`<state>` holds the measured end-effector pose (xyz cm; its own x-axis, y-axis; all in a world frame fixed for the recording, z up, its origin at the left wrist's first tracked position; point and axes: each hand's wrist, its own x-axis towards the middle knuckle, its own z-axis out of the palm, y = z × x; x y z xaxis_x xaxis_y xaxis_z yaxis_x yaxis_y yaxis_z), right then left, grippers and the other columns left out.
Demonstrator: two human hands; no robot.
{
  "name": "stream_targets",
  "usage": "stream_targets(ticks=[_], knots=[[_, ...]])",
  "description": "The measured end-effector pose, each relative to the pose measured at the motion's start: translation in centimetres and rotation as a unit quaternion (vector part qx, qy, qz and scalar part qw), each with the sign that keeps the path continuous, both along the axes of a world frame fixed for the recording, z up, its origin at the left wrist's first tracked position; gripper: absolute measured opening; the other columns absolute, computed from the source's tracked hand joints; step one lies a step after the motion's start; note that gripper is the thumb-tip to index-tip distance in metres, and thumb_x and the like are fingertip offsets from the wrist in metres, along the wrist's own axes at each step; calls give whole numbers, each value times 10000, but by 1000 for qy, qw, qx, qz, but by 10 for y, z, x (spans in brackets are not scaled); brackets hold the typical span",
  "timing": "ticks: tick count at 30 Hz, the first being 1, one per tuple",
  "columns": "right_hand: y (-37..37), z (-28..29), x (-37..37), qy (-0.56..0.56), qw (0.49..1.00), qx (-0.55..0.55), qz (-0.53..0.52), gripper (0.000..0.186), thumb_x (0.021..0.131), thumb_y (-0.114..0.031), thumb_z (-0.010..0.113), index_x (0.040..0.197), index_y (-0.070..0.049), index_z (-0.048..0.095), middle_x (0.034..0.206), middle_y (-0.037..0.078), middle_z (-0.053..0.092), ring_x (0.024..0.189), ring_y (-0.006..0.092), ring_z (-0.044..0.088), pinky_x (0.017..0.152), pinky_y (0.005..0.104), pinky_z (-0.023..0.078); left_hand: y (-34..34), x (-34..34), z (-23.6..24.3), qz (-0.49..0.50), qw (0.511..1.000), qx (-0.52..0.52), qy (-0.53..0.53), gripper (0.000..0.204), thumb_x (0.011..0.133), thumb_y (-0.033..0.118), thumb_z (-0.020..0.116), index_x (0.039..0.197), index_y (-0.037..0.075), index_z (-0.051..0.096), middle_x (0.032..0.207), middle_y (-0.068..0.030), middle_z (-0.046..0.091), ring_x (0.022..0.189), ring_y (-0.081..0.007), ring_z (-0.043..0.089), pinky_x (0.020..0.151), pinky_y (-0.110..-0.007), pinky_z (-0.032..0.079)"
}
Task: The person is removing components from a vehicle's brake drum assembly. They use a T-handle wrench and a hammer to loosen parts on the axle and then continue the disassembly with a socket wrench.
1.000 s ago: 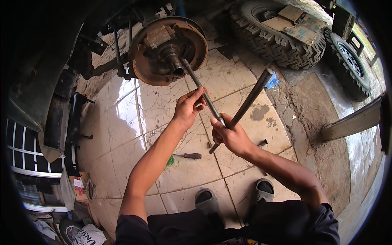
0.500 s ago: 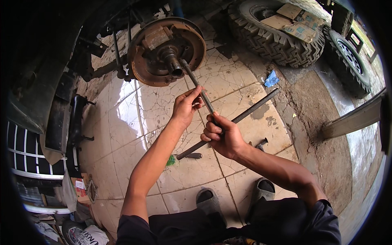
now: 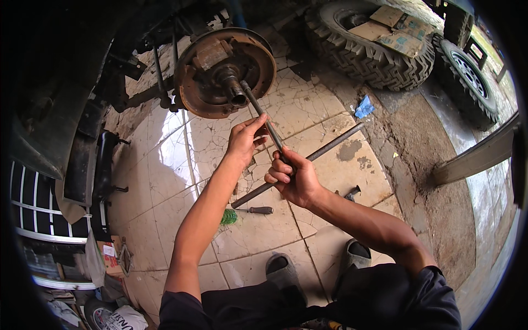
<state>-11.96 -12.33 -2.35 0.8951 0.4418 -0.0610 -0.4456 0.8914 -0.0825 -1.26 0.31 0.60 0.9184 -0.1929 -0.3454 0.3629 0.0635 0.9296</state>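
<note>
Near nine o'clock from the middle of the view stands a dark panel with pale strips [image 3: 59, 220]. Toward eleven, the rusty round plate [image 3: 195, 91] hangs on the axle, its stub [image 3: 230, 82] bare and open-ended; with no wheel or drum over it, that stripping looks done, while the plate itself is still on. At seven o'clock a green thing [image 3: 229, 216] lies on the floor tiles. Close in at ten, the left hand [image 3: 242, 141] steadies the metal rod [image 3: 253, 99] between thumb and fingers. The rod slants up toward eleven, its tip just beside the stub on the stub's right; it is probably seated on a fastener, though I cannot tell for certain. At six lies a screwdriver [image 3: 260, 210], unused. Just toward four, the right hand [image 3: 300, 179] is wrapped around the rod's near end, where the long bar [image 3: 336, 141] crosses, pointing to two and eight; how the two join is hidden. Turning at the plate therefore seems unfinished, and loosening or tightening cannot be told apart. A dark metal piece [image 3: 352, 193] lies at four, and a big tyre [image 3: 377, 66] between one and two.
</note>
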Motion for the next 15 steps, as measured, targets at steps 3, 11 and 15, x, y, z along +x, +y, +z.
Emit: stream_targets(ticks=[3,11,15], knots=[[2,3,0,4,979,-199,-37,185,960,-215,430,818,-96,441,607,-21,350,514,97,313,570,287,341,5,2,3,-57,998,-16,6,202,869,257,622,974,84,629,885,-24,651,819,-106,611,704,-252,485],[-24,17,10,-359,582,-728,46,480,786,-379,684,947,14,461,739,63,536,671,186,487,615,310,402,16,14,0,-83,996,-36,29,192,868,107,595,1023,-4,572,935,-121,636,878,-200,643,784,-329,554],[-59,51,39,-376,643,-630,219,418,875,-427,581,865,-9,566,767,29,549,732,113,474,663,269,397,10,22,4,-114,989,-90,38,210,892,100,555,1068,-12,543,1002,-140,626,944,-219,632,808,-339,548]])
